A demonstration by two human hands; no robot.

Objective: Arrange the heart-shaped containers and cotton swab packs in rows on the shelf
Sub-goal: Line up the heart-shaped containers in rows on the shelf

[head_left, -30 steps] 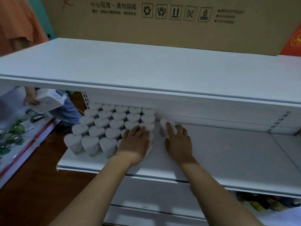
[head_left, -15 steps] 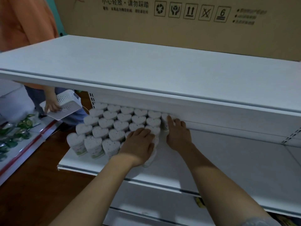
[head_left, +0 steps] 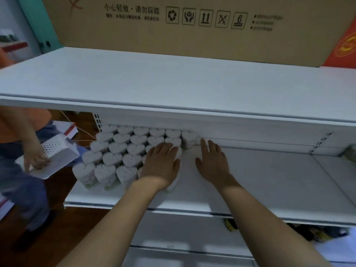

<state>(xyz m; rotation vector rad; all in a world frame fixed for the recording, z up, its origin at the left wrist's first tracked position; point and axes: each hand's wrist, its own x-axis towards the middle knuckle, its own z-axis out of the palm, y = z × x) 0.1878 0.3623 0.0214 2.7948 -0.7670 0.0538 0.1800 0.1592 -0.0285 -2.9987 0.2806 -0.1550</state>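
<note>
1. Above the white shelf (head_left: 269,180), a brown cardboard box (head_left: 192,35) bears "小心轻放・请勿踩踏", handling symbols and a "6".
2. At the shelf's left end, white heart-shaped containers (head_left: 117,149) stand in rows, their tops dotted, their lower labels green.
3. Left hand (head_left: 161,166) lies flat on the containers, fingers straight.
4. Right hand (head_left: 212,160) rests released on the shelf, just right of them.

Matt white shelf (head_left: 269,182), cardboard box (head_left: 192,35)
</note>
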